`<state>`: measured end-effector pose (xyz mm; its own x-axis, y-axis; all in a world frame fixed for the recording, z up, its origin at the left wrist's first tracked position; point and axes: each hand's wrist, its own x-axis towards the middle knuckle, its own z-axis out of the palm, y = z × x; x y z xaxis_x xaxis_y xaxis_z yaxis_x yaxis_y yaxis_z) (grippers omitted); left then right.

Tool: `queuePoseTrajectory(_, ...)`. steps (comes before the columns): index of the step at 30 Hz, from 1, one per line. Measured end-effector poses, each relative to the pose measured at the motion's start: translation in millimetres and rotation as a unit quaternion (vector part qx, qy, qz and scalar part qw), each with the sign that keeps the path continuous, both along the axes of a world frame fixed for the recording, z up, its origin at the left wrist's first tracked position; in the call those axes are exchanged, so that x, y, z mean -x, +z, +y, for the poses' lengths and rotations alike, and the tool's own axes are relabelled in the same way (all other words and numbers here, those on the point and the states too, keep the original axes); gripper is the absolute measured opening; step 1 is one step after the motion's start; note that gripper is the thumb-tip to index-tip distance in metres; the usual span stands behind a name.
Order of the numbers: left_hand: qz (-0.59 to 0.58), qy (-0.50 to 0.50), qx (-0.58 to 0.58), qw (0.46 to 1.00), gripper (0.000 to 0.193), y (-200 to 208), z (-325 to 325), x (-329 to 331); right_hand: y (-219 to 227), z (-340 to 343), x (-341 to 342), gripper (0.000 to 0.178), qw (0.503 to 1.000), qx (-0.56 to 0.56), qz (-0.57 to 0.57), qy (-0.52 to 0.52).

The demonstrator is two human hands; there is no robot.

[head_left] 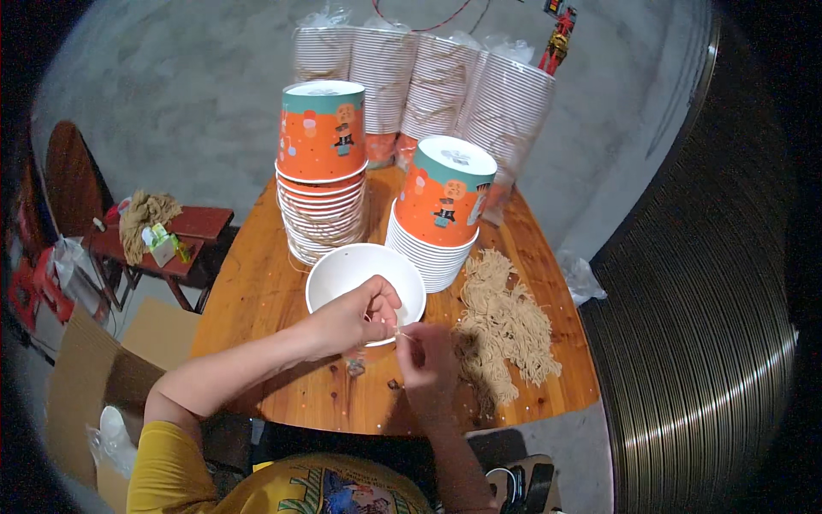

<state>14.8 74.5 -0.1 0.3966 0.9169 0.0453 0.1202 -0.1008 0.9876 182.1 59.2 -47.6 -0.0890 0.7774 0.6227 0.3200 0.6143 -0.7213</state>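
A white paper bucket (342,270) rests on the wooden table in front of me, its open mouth facing up. At its near rim my left hand (355,319) is closed, thumb and fingers pinching a thin pale string (401,331). My right hand (425,364) meets it there, fingertips pinched on the same string; this hand is slightly blurred. A heap of beige strings (509,330) lies just right of my right hand. Behind the bucket stand two upside-down stacks of orange and green paper buckets, a left stack (322,137) with strings hanging about its rims and a right stack (445,193).
Tall plastic-wrapped bucket stacks (381,77) line the table's far edge. A red bench (201,224) at left carries more beige string (147,218). An open cardboard box (94,368) sits at lower left. A ribbed metal shutter (702,325) rises on the right.
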Motion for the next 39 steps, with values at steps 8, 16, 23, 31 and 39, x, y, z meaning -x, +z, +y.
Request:
queuePoseTrajectory(8, 0.013, 0.011, 0.022, 1.0, 0.03, 3, 0, -2, -7, 10, -4, 0.018, 0.973, -0.18, -0.133, -0.054)
queuePoseTrajectory(16, 0.012, 0.017, 0.051, 0.998, 0.031, 6, 2, 0, -6, 16, -15, 0.003, 0.996, 0.035, 0.008, 0.084)
queuePoseTrajectory(23, -0.001, 0.016, 0.084, 0.996, 0.033, 7, 4, 3, 7, 6, -7, 0.002, 0.998, 0.023, -0.025, 0.059)
queuePoseTrajectory(31, -0.018, 0.009, 0.078, 0.997, 0.032, 4, 4, 0, -8, 12, -12, 0.006, 0.969, 0.148, 0.127, 0.15)
queuePoseTrajectory(39, -0.01, 0.008, 0.072, 0.997, 0.034, 2, 5, 1, 0, 9, -11, 0.005, 0.994, 0.045, 0.036, 0.088)
